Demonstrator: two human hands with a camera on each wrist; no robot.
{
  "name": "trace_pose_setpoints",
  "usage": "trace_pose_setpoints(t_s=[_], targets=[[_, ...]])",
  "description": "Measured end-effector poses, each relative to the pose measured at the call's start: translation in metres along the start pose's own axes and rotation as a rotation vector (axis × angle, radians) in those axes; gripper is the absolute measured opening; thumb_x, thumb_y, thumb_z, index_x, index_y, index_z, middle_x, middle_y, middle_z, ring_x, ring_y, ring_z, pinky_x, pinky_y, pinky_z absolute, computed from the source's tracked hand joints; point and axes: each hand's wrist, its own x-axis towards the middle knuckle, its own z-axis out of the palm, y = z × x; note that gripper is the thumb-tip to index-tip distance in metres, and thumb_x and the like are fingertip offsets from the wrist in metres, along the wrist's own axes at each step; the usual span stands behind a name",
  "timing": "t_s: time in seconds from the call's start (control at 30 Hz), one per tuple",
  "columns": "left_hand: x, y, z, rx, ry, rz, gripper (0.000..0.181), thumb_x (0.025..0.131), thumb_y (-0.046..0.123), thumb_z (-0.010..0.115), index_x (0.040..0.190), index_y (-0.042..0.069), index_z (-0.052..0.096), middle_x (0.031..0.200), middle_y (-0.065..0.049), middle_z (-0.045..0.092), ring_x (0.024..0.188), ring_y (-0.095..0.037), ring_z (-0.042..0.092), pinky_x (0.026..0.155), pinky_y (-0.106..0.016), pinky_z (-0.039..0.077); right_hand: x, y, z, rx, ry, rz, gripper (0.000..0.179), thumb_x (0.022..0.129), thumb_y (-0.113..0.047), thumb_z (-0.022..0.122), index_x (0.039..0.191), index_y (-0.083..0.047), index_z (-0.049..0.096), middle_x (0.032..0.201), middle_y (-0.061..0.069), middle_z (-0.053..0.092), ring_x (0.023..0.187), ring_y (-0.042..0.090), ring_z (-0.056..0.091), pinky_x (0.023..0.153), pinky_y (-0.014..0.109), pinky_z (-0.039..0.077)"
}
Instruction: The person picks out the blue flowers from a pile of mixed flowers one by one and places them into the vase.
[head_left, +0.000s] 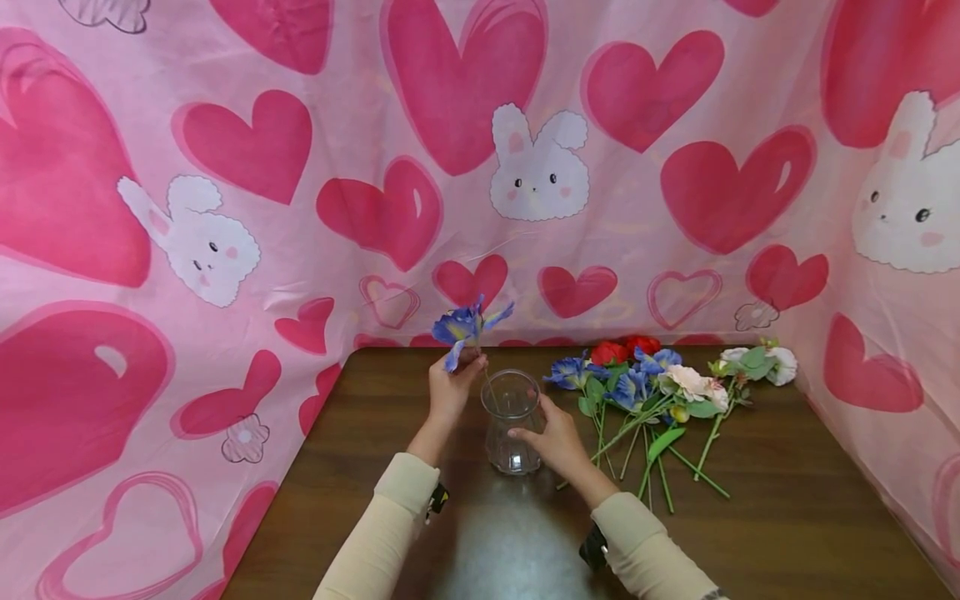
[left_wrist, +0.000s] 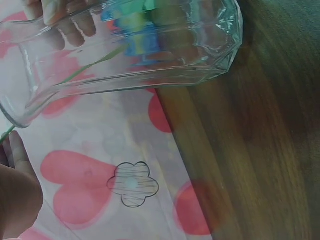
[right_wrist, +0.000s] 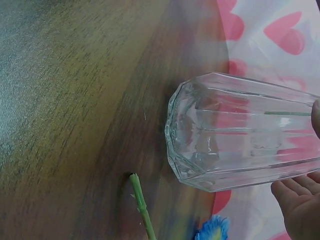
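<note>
Tabletop (head_left: pixel 795 533), blue bloom (head_left: pixel 461 326) above left grip (head_left: pixel 450 390)

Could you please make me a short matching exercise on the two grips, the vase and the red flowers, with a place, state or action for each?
Things:
1. Vase
2. Left grip
3. Red flowers
4. Right grip

Places, states or actions:
A. Lying with the other loose flowers on the table
B. Holding the vase by its side
C. Clear and see-through
D. Holding a blue flower by its stem

Right pairs: 1-C, 2-D, 3-A, 4-B
</note>
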Motion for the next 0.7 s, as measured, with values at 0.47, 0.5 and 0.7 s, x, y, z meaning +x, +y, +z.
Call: trace_pose_setpoints(t_s=[0.47,0.5,0.7], targets=[[-0.005,-0.014,0.001,0.046,-0.016,-0.02,0.015,0.082,-0.014,0.068,0.093,-0.023,0.062,0.089,-0.037,0.063,0.077,-0.016,0.066,0.07,-0.021,0.054,-0.001,0.001,0.001,0.028,-0.03,0.04,0.065,0.075,-0.018,0.085,0.13,0.0,0.057,0.128,0.021,0.06,0.117,0.037,0.057,0.096,0.052,0.045],[-0.005,-0.015,0.002,0.041,-0.016,-0.021,0.015,0.082,-0.015,0.068,0.093,-0.023,0.062,0.09,-0.037,0.063,0.078,-0.017,0.067,0.07,-0.021,0.054,-0.001,0.001,0.001,0.029,-0.028,0.037,0.064,0.075,-0.019,0.085,0.13,0.0,0.057,0.128,0.021,0.06,0.116,0.037,0.057,0.095,0.053,0.045],[-0.005,-0.017,0.004,0.066,-0.026,-0.009,0.015,0.082,-0.014,0.069,0.092,-0.022,0.063,0.088,-0.036,0.064,0.08,-0.027,0.069,0.071,-0.021,0.054,-0.001,0.004,0.001,0.047,-0.025,0.033,0.065,0.075,-0.018,0.085,0.13,0.0,0.057,0.127,0.021,0.06,0.116,0.037,0.057,0.095,0.053,0.045]])
